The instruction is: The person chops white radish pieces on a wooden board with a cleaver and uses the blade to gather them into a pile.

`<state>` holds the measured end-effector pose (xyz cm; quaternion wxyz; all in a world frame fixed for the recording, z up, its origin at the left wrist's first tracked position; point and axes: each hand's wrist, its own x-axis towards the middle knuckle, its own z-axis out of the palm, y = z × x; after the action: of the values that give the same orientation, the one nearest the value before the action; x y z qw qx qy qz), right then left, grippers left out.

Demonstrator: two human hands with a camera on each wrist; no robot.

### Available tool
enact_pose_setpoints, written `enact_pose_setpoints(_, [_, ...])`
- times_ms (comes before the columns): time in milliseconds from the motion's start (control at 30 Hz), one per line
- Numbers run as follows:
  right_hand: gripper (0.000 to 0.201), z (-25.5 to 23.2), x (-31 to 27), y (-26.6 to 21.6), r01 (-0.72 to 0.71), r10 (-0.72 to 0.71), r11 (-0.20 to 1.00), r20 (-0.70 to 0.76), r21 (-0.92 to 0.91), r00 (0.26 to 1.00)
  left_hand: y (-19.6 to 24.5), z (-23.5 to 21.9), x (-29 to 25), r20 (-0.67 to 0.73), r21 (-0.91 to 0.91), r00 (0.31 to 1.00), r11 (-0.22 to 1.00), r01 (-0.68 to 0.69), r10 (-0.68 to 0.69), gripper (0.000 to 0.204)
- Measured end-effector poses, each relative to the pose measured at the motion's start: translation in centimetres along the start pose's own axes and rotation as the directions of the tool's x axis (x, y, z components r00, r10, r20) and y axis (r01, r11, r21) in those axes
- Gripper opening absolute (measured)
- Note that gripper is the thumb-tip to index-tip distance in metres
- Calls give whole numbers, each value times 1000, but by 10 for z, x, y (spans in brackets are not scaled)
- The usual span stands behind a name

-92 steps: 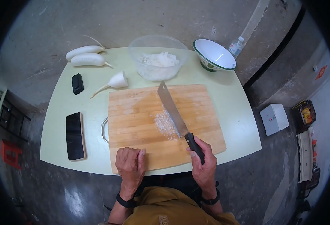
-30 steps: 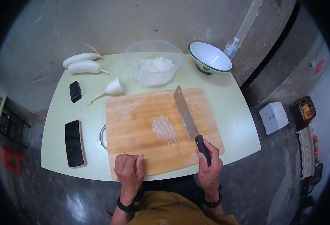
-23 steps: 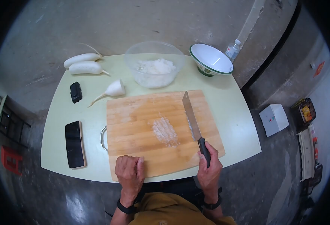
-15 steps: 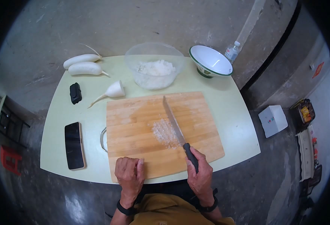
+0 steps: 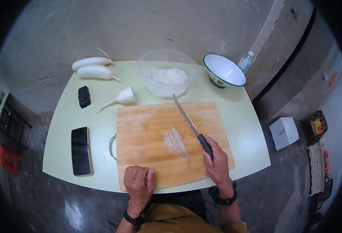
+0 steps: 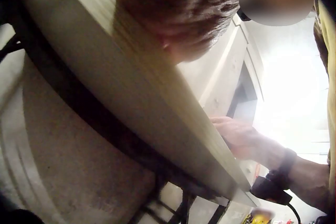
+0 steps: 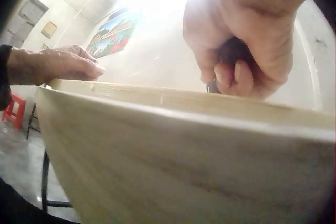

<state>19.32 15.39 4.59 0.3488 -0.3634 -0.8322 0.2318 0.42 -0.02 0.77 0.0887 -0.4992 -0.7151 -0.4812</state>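
My right hand grips the black handle of a kitchen knife over the right half of the wooden cutting board. Its blade is turned nearly edge-on and points away toward the back of the board, with white bits clinging to it. Just left of the blade lies a thin smeared patch of finely chopped white radish. My left hand rests curled at the board's front left corner and holds nothing. In the right wrist view, fingers wrap the dark handle.
Behind the board stands a clear plastic bowl with white shreds, beside a tilted green-rimmed bowl and a bottle. A cut radish, two whole radishes, a black case and a phone lie to the left.
The knife swung right off the chopped radish, came back over it, and now sits right of it again. The loose heap is now a thinner, flattened smear. My left hand stays put.
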Motion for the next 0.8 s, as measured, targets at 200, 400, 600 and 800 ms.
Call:
enact_pose_setpoints(200, [54, -7, 11, -4, 78, -75, 997, 136, -12, 988, 0, 1, 0, -6, 4, 1000, 1000, -10, 10, 15])
enact_pose_setpoints(400, [54, -20, 6, -7, 79, -69, 997, 294, -22, 953, 2, 0, 2, -10, -6, 1000, 1000, 1, -1, 14])
enact_pose_setpoints(600, [50, -32, -3, -7, 100, -110, 994, 258, 50, 960, 1, 0, 0, -4, 2, 1000, 1000, -7, 7, 13])
enact_pose_setpoints(800, [48, -32, 0, -16, 19, -37, 994, 175, 105, 984, 2, 1, 0, -4, 0, 1000, 1000, -10, 10, 13])
